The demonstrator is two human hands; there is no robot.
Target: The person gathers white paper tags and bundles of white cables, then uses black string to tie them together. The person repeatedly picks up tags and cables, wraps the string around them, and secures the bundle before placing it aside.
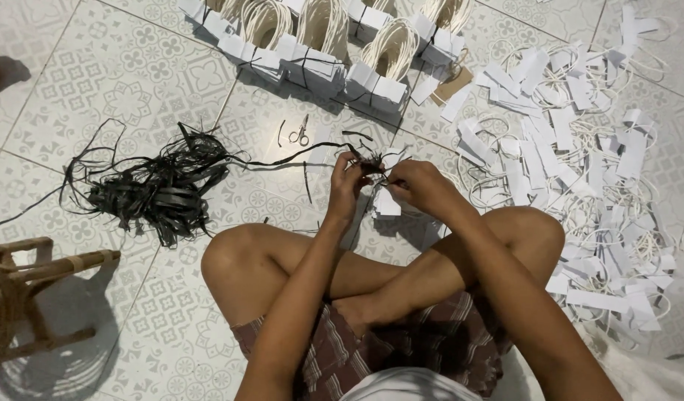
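I sit cross-legged on a patterned tile floor. My left hand (pixel 347 180) and my right hand (pixel 418 186) are close together above my knees, both pinching thin black plastic string (pixel 371 162) wound around a small stack of white paper strips with cord handles (pixel 387 202). A strand of the black string runs left from my left hand to a tangled heap of black string (pixel 158 187) on the floor.
Tied bundles of white handles (pixel 319 52) stand in a row at the top. Loose white strips with cord loops (pixel 587 163) cover the floor to the right. Small scissors (pixel 301 134) lie ahead. A wooden stool (pixel 30 297) stands at lower left.
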